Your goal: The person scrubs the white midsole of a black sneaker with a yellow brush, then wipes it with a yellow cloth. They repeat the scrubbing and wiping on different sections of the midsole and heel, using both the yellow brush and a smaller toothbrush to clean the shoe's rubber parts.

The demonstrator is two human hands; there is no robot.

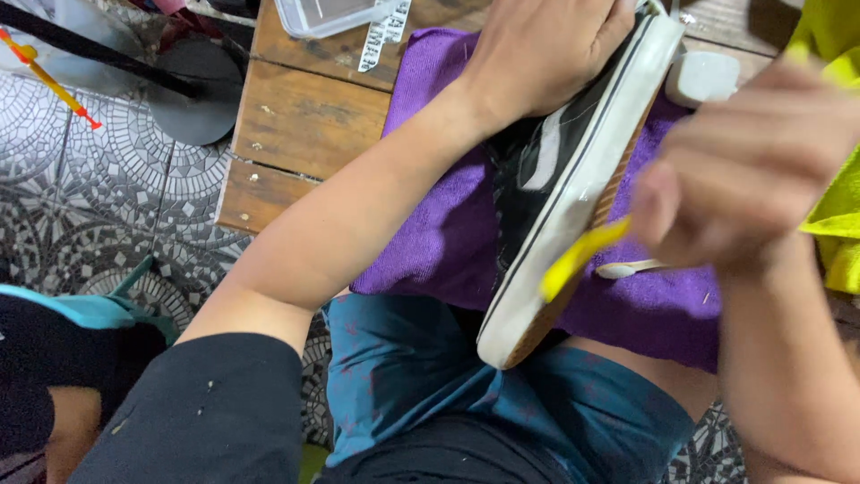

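Left hand (pixel 537 54) is clamped over the black sneaker (pixel 560 188) tipped on its edge on the purple cloth (pixel 439 233), right hand (pixel 743 170) (blurry) seems pinched round a yellow brush (pixel 582 255), so one hard scrub could roll it off the tabletop (pixel 305 116).

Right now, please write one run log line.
left hand: holds shoe | right hand: yellow brush at sole | under: purple cloth

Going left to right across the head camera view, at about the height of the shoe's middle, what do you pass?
Tiled floor → wooden table → purple cloth → shoe → right hand → yellow-green cloth.
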